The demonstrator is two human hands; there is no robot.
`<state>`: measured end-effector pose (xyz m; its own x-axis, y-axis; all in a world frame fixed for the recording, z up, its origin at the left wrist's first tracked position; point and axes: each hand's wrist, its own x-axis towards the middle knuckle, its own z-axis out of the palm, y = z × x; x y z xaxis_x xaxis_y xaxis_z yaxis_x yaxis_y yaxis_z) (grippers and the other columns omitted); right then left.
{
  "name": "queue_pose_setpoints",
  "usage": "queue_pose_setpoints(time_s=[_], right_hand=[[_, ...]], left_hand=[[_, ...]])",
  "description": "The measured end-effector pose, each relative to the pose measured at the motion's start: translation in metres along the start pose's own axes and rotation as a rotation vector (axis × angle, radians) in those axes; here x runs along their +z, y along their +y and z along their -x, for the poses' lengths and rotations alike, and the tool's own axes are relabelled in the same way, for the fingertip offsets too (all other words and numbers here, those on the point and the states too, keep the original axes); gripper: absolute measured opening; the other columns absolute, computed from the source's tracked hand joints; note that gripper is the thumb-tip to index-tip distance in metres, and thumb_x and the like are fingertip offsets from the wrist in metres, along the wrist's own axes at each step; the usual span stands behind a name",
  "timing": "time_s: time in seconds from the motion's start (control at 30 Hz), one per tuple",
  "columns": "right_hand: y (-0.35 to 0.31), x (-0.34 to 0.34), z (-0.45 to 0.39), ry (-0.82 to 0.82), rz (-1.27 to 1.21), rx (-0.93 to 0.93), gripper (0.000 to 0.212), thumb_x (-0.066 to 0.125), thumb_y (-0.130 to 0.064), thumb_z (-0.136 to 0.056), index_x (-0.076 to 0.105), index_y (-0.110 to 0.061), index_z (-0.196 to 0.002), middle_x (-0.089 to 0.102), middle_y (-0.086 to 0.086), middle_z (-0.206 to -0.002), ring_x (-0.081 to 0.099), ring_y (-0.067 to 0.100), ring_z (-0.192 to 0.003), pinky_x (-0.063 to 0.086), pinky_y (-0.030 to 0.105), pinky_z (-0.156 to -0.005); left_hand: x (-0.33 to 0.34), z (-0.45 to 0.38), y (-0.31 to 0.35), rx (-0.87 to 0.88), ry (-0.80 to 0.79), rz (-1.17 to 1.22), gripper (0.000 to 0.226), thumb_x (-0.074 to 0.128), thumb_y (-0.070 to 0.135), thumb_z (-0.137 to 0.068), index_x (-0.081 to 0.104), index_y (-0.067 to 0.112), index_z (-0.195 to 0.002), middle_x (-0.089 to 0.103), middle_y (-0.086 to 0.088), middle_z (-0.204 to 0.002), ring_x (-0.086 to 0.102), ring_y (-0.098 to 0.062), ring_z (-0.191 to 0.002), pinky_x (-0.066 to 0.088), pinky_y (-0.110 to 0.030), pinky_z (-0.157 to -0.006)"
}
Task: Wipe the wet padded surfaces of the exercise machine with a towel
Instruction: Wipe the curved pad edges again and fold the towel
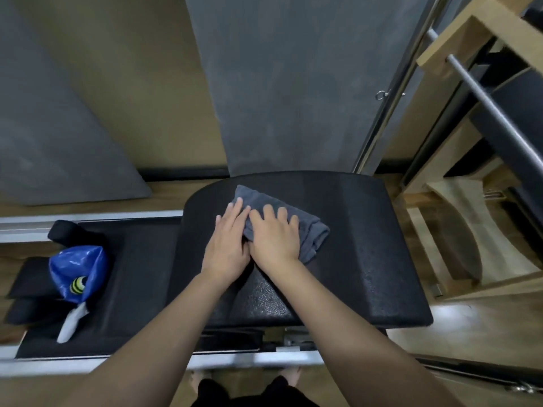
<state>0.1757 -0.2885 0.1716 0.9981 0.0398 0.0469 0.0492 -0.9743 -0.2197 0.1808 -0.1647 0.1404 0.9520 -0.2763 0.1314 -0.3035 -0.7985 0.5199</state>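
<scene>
Both hands flat on the grey towel (305, 230), fingers straight, pressing down, not gripping. Left hand (227, 245) covers the towel's left edge w/ fingertips reaching its far corner; right hand (274, 239) sits just beside it, touching at the thumb side, over the towel's middle. Towel is bunched, its right end sticking out past the right hand.

Towel lies on the far-centre part of the black padded top (382, 245) of the exercise machine, a wide arched pad. Droplets show on the pad, esp. near side between the forearms and toward the right.

Left of that, lower down, the machine's flat black carriage pad (141, 274) btw. silver rails (88, 215). On its left end a shiny blue bag (78, 268) w/ a yellow-black striped ball on it and a white cloth (70, 324) hanging out toward the near side.

Far side: grey wall panels (279, 83). Right: wooden frame (470, 39) w/ a metal bar (484, 98). Wood floor (470, 327) around.
</scene>
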Motion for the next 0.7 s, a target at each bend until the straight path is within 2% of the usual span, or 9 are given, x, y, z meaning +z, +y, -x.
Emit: queue_pose_setpoints(time_s=[0.1,0.23,0.37,0.47,0.57,0.7], right_hand=[[-0.014,0.004,0.012,0.015,0.017,-0.069,0.037,0.059,-0.027,-0.086,0.057,-0.022,-0.123,0.057,0.009,-0.124,0.048,0.037,-0.113,0.036,0.054,-0.093],[-0.032,0.007,0.034,0.008,0.053,-0.14,0.034,0.057,-0.027,-0.085,0.057,-0.021,-0.118,0.057,0.006,-0.117,0.049,0.034,-0.108,0.036,0.05,-0.089],[-0.051,0.016,0.07,0.023,0.09,-0.133,0.04,0.065,-0.03,-0.077,0.06,-0.019,-0.116,0.061,0.006,-0.112,0.053,0.033,-0.101,0.04,0.05,-0.086],[-0.073,0.023,0.1,0.03,0.129,-0.095,0.041,0.071,-0.031,-0.07,0.063,-0.018,-0.109,0.062,0.005,-0.103,0.054,0.032,-0.093,0.042,0.048,-0.079],[-0.1,0.032,0.133,0.059,0.152,-0.072,0.041,0.072,-0.029,-0.068,0.063,-0.018,-0.107,0.06,0.004,-0.099,0.054,0.032,-0.088,0.041,0.046,-0.074],[-0.133,0.047,0.174,0.077,0.173,-0.06,0.038,0.072,-0.023,-0.073,0.062,-0.018,-0.109,0.058,0.005,-0.1,0.053,0.032,-0.089,0.042,0.048,-0.073]], left_hand=[[-0.007,0.017,-0.011,-0.014,0.005,0.002,0.073,0.053,-0.001,-0.085,0.028,0.011,-0.153,0.019,-0.002,-0.163,0.002,-0.009,-0.15,0.002,-0.038,-0.124],[-0.017,0.043,-0.023,-0.048,-0.006,0.039,0.07,0.054,-0.003,-0.083,0.033,0.01,-0.149,0.029,-0.003,-0.16,0.007,-0.009,-0.15,-0.001,-0.033,-0.123],[-0.027,0.079,-0.035,-0.017,-0.071,0.049,0.071,0.056,-0.001,-0.083,0.035,0.015,-0.149,0.028,0.001,-0.161,0.012,-0.011,-0.151,0.001,-0.029,-0.121],[-0.038,0.112,-0.044,0.001,-0.132,0.073,0.076,0.052,-0.003,-0.082,0.031,0.018,-0.152,0.027,0.004,-0.161,0.016,-0.009,-0.15,0.011,-0.027,-0.122],[-0.051,0.145,-0.06,-0.001,-0.175,0.092,0.073,0.051,-0.001,-0.081,0.035,0.02,-0.15,0.031,0.006,-0.159,0.024,-0.01,-0.148,0.03,-0.034,-0.118],[-0.062,0.19,-0.08,-0.002,-0.196,0.103,0.069,0.055,0.003,-0.082,0.04,0.02,-0.147,0.035,0.005,-0.157,0.033,-0.013,-0.145,0.039,-0.036,-0.111]])
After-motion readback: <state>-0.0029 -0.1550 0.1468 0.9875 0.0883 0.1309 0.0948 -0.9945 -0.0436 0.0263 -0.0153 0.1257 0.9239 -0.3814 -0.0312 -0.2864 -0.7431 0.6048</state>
